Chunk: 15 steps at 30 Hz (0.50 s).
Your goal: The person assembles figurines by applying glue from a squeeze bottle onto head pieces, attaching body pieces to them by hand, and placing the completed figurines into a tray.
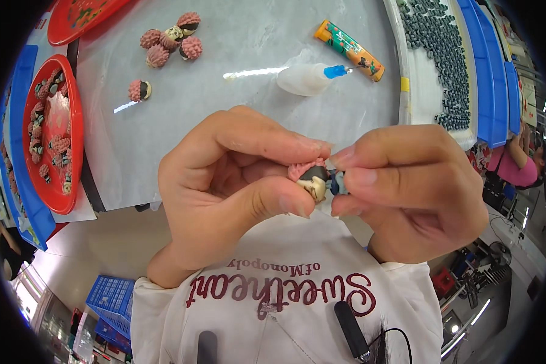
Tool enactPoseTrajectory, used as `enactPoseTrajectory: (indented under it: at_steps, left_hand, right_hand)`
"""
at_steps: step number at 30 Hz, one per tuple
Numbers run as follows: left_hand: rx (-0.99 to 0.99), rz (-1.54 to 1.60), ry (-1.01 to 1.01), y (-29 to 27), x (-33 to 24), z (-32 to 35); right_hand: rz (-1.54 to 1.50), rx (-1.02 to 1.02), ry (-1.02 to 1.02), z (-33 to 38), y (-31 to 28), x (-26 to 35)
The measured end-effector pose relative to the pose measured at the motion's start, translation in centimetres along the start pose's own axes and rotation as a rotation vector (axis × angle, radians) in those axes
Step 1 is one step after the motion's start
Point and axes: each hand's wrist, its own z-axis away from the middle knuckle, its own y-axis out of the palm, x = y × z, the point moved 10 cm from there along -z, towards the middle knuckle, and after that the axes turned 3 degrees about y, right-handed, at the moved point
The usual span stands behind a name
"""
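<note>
on the grey bench (pixel 236 67) lies a cluster of pink hedgehog figures (pixel 173 39), with a single one (pixel 139 90) apart to its left. a white glue bottle (pixel 306 79) with a blue tip lies on its side, near an orange-green wrapper (pixel 349 50). a red tray (pixel 57 133) at the left holds more figures (packed in rows), another red tray (pixel 82 18) above it. a white tray (pixel 440 67) of dark pieces sits right, beside blue bins (pixel 488 73). a blue crate (pixel 112 297) stands on the floor.
</note>
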Motion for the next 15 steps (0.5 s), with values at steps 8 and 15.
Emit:
enactPoseTrajectory:
  at_steps: [8,15]
  left_hand:
    - [0.078,-0.428,0.420,0.3,-3.4,0.3]
    - [-0.091,-0.025,-0.074,-0.6,-0.4,-0.1]
  right_hand:
    - [0.165,-0.021,-0.004,0.4,0.6,0.8]
    - [0.099,-0.041,-0.116,0.5,0.8,0.6]
